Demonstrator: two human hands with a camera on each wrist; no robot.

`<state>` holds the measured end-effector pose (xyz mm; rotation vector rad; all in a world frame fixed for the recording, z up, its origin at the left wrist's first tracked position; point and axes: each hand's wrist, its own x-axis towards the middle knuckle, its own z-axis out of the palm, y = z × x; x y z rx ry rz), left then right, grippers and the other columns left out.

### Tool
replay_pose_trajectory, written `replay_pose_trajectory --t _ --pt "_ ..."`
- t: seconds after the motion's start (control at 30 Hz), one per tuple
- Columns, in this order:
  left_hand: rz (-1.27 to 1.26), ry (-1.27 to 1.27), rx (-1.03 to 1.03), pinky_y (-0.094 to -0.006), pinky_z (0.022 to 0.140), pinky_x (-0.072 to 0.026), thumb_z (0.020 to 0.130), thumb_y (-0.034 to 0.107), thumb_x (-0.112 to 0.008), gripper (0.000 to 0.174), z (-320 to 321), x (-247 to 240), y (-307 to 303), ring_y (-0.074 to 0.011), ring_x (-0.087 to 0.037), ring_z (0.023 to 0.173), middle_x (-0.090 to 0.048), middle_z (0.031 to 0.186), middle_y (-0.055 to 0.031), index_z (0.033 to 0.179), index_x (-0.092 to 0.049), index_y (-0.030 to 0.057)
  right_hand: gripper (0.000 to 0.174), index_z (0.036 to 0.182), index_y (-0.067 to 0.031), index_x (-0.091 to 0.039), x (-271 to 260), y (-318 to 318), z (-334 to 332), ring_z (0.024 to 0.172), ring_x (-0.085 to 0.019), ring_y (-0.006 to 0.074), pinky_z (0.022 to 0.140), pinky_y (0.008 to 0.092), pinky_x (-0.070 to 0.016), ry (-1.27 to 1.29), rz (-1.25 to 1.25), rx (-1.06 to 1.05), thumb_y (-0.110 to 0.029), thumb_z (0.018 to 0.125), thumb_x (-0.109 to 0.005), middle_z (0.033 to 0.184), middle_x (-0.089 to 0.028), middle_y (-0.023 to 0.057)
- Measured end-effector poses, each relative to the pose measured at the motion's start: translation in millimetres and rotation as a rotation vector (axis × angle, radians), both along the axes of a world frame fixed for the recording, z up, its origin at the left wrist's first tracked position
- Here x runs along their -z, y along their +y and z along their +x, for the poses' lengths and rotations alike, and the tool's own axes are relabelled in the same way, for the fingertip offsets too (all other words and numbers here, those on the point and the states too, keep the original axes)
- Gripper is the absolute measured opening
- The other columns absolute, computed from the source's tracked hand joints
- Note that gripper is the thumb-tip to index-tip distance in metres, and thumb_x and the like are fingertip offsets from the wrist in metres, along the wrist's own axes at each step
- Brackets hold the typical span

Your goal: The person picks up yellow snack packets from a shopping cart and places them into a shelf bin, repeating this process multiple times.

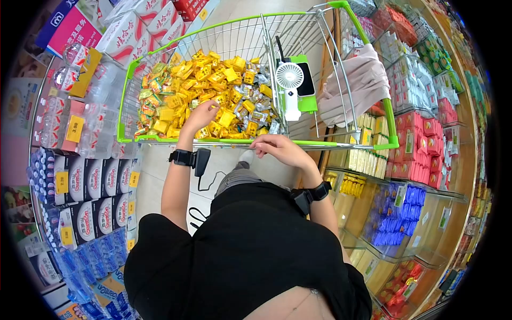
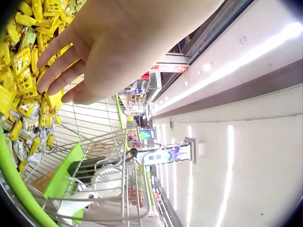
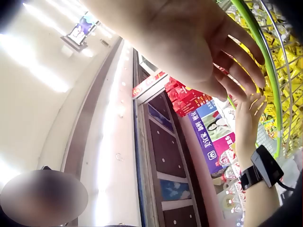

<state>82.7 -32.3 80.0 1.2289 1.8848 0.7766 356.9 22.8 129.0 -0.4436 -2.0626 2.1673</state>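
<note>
A green-rimmed shopping cart (image 1: pixel 256 143) holds a heap of small yellow and silver wrapped packets (image 1: pixel 178 101). Above the near part of the heap is my left hand (image 1: pixel 200 117), its fingers spread and loosely bent, holding nothing. The left wrist view shows that hand (image 2: pixel 90 56) palm on, with yellow packets (image 2: pixel 21 61) just past the fingertips. My right hand (image 1: pixel 285 151) is at the cart's near rail with relaxed fingers. In the right wrist view its fingers (image 3: pixel 239 71) hang beside the green rail (image 3: pixel 270 71), with nothing in the palm.
A white handheld fan (image 1: pixel 290 80) and a dark phone (image 1: pixel 306 80) lie on the cart's green flap, next to a pale cloth (image 1: pixel 357 85) over the rail. Bottled water (image 1: pixel 104 122) and boxed drinks stand on the left. Shelves of bagged goods (image 1: pixel 416 144) line the right.
</note>
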Motion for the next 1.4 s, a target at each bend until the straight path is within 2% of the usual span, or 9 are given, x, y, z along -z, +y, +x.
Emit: replay_pose_trajectory --t 0.2,0.33,0.47,0.57,0.7,0.93,1.27,1.33,1.4 --pt "-0.174 0.237 0.074 -0.0380 0.072 -0.0425 0.078 0.024 -0.046 0.027 -43 34 0 -0.0323 -0.055 0.082 -0.058 0.087 -0.0190 0.084 -0.060 0.0014 0.030 0.083 0.0018 -0.058 14 12 -38 0.069 -0.054 0.0110 0.065 0.0230 -0.0434 0.011 -0.058 0.042 -0.022 0.087 -0.041 0.074 -0.058 0.0051" --pt "-0.370 0.260 0.175 -0.0382 0.074 -0.0418 0.078 0.028 -0.044 0.034 -65 53 2 -0.0333 -0.055 0.078 -0.058 0.081 -0.0199 0.066 -0.063 0.0025 0.036 0.075 0.0017 -0.060 20 17 -57 0.068 -0.055 0.0122 0.066 0.0238 -0.0438 -0.042 -0.017 0.052 -0.025 0.088 -0.040 0.070 -0.059 0.0060" --pt "-0.351 0.344 0.458 -0.0359 0.069 -0.0422 0.083 0.032 -0.040 0.039 -81 61 -3 -0.0301 -0.055 0.071 -0.060 0.074 -0.0158 0.069 -0.066 0.0067 0.037 0.078 0.0014 -0.060 26 24 -81 0.068 -0.055 0.0124 0.067 0.0243 -0.0439 -0.093 -0.037 0.021 -0.026 0.089 -0.038 0.070 -0.059 0.0065" --pt "-0.492 0.184 0.331 -0.0359 0.073 -0.0416 0.082 0.034 -0.042 0.038 -85 72 -2 -0.0302 -0.055 0.076 -0.060 0.079 -0.0162 0.072 -0.066 0.0074 0.035 0.087 0.0026 -0.057 24 25 -98 0.072 -0.055 0.0120 0.070 0.0240 -0.0436 -0.118 -0.116 0.081 -0.025 0.090 -0.036 0.077 -0.058 0.0066" --pt "-0.611 0.139 0.481 -0.0343 0.080 -0.0391 0.082 0.038 -0.041 0.037 -90 86 3 -0.0293 -0.052 0.088 -0.058 0.095 -0.0163 0.083 -0.066 0.0099 0.032 0.097 0.0017 -0.054 31 28 -113 0.074 -0.055 0.0114 0.069 0.0236 -0.0435 -0.100 -0.129 0.103 -0.024 0.089 -0.036 0.079 -0.057 0.0059" --pt "-0.671 0.175 0.689 -0.0345 0.078 -0.0401 0.082 0.037 -0.040 0.036 -95 104 11 -0.0291 -0.053 0.087 -0.059 0.094 -0.0131 0.085 -0.066 0.0125 0.030 0.100 0.0006 -0.052 43 33 -129 0.074 -0.055 0.0107 0.069 0.0227 -0.0433 -0.097 -0.140 0.143 -0.022 0.089 -0.037 0.078 -0.056 0.0053" --pt "-0.796 0.223 0.639 -0.0340 0.070 -0.0433 0.080 0.037 -0.042 0.035 -100 123 14 -0.0250 -0.056 0.076 -0.061 0.091 -0.0106 0.087 -0.066 0.0120 0.029 0.101 0.0004 -0.052 47 32 -132 0.075 -0.055 0.0112 0.069 0.0227 -0.0436 -0.121 -0.142 0.186 -0.022 0.089 -0.037 0.079 -0.057 0.0055" --pt "-0.892 0.097 0.658 -0.0356 0.076 -0.0432 0.074 0.036 -0.049 0.032 -99 114 18 -0.0238 -0.053 0.091 -0.056 0.105 -0.0100 0.091 -0.064 0.0137 0.029 0.101 0.0003 -0.052 46 31 -131 0.075 -0.055 0.0111 0.069 0.0226 -0.0436 -0.119 -0.146 0.198 -0.022 0.089 -0.038 0.079 -0.057 0.0054" --pt "-0.892 0.068 0.645 -0.0345 0.075 -0.0437 0.075 0.036 -0.049 0.031 -99 104 17 -0.0234 -0.054 0.091 -0.055 0.106 -0.0096 0.091 -0.064 0.0139 0.029 0.101 0.0003 -0.052 41 30 -130 0.075 -0.055 0.0109 0.069 0.0226 -0.0436 -0.127 -0.146 0.202 -0.021 0.089 -0.038 0.080 -0.057 0.0053"
